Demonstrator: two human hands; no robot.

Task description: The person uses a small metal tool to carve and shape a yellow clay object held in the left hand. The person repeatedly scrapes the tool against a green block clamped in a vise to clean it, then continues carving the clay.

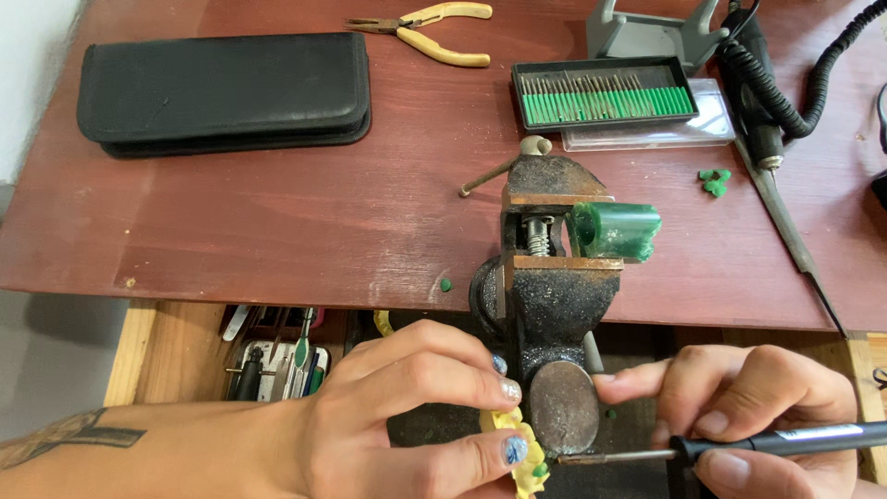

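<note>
the reddish-brown wooden bench [277, 222] fills most of the view, its front edge running just above the hands. on its far left lies a long black zipped fabric case [224, 92], flat and closed. bolted at the front edge stands a rusty black iron bench vise [554, 305], its jaws shut on a chunky block of dark green wax [614, 231] that sticks out to the right of them. behind the vise sits a black tray of green-shanked burrs [605, 92] in a neat row, partly over a clear plastic lid [647, 134], and right of it a black rotary handpiece with a coiled cord [767, 102]. yellow-handled pliers [434, 32] lie near the far edge. below the bench on the left an open wooden drawer of small tools [277, 365] shows. the left hand [407, 416] is closed in a pinch, thumb and fingers clamped on a small yellow lumpy piece [517, 448] held just under the vise's round front knob. the right hand [748, 416] is wrapped around a slim black pen-shaped tool with a thin metal tip [739, 445], the tip pointing left and meeting the yellow piece, where a speck of green sits. a few green wax crumbs [713, 182] lie on the bench right of the vise, and one lone green bit [445, 286] rests near the front edge.
</note>
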